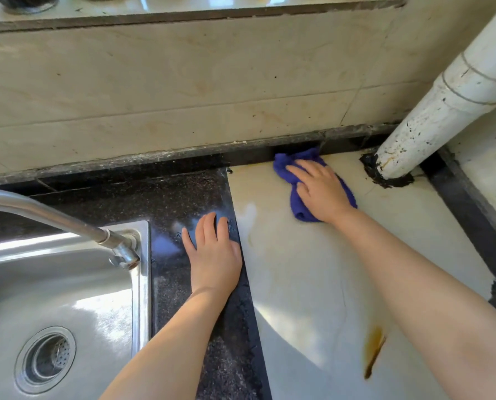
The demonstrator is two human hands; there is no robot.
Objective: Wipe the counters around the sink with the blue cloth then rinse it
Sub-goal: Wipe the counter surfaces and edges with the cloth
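Note:
The blue cloth (284,166) lies crumpled on the cream counter (313,269), close to the back wall. My right hand (319,192) presses flat on top of it, fingers spread toward the left, hiding the cloth's middle. My left hand (213,252) rests palm-down with fingers apart on the dark speckled counter strip (183,197) right of the steel sink (56,287), holding nothing. The sink's tap (67,223) reaches in from the left, its spout over the basin.
A white pipe (443,111) comes down through the counter at the back right, ringed with black sealant. A brown stain (375,350) marks the cream counter near the front. The drain strainer (46,359) sits in the sink's bottom. A tiled wall rises behind.

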